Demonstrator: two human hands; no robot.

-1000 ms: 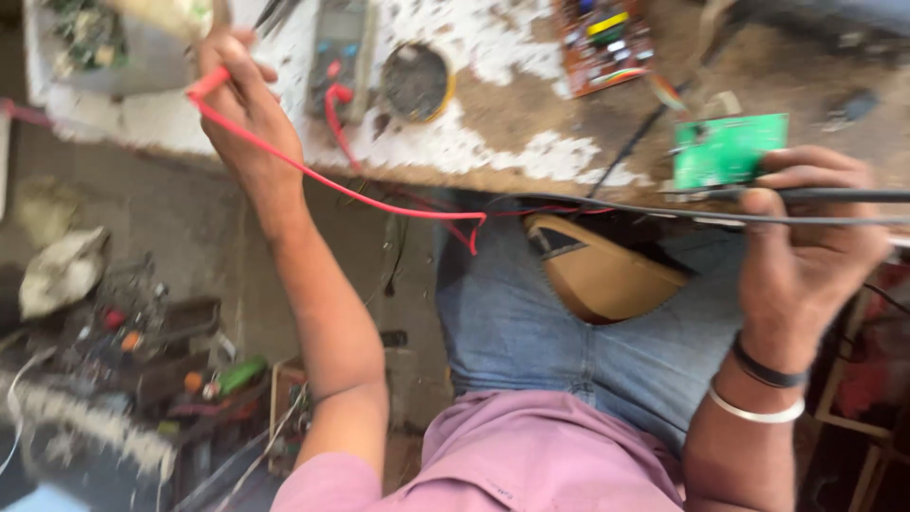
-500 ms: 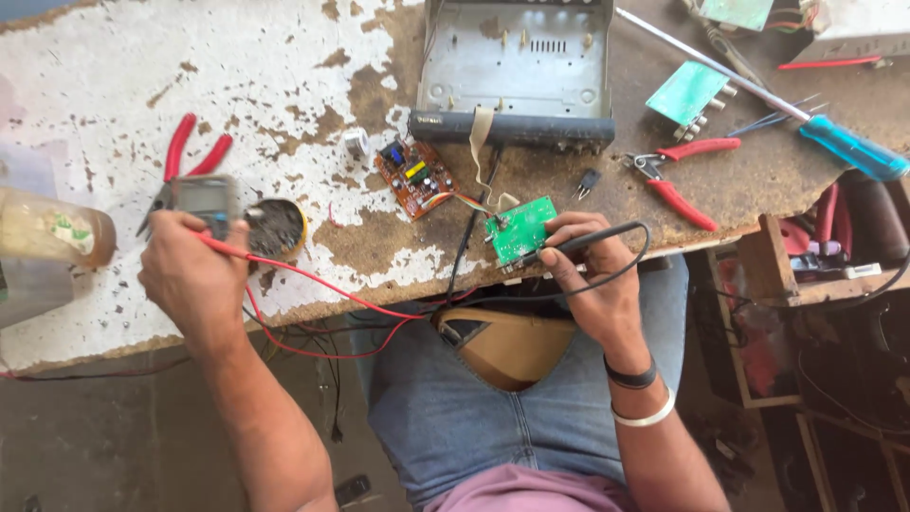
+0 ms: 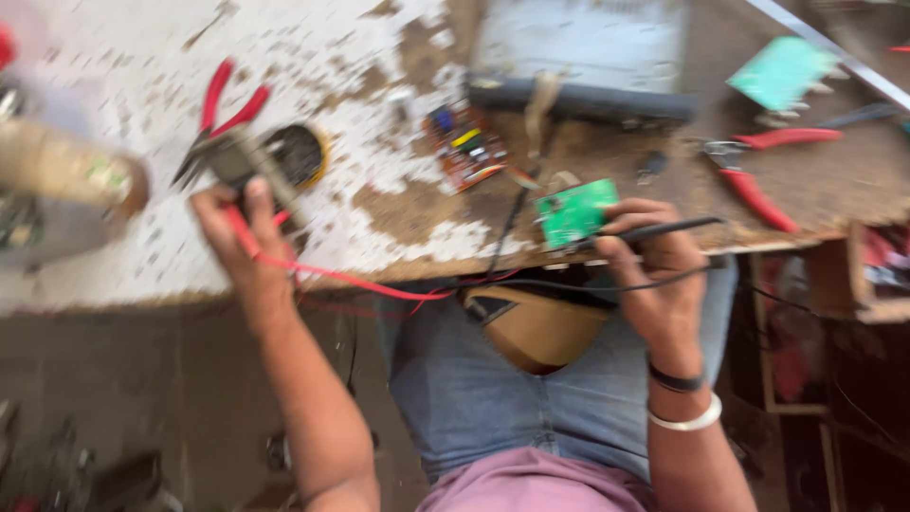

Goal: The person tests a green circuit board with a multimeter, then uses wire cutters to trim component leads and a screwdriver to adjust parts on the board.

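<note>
I watch the small green circuit board (image 3: pixel 575 212) first. It lies at the near edge of the counter (image 3: pixel 114 246), just beside the fingertips of the right hand (image 3: pixel 654 275), on their left. Half a second ago the view was wider and sharper; now the head has come closer and the picture is blurred, but the board and the right hand keep the same relation as before. I judge from this that the work on the board goes on without a break.

The right hand is closed around a thin black probe (image 3: pixel 664 230), which lies across the fingers and points toward the board. Whether the tip touches the board I cannot tell.

The left hand (image 3: pixel 237 237) was resting on the meter a moment ago, and now it has lifted it a little. It is closed on the grey meter (image 3: pixel 248 163), thumb on top, with the red lead (image 3: pixel 332 277) running from under the palm toward the lap.

Just beyond the left hand lie red-handled pliers (image 3: pixel 223 104) and a dark round part with a yellow rim (image 3: pixel 299 154). Beyond the right hand there is an orange circuit board (image 3: pixel 464 144), and farther back a grey metal case (image 3: pixel 583 52). To the right of the right hand lie other red-handled pliers (image 3: pixel 758 175).
</note>
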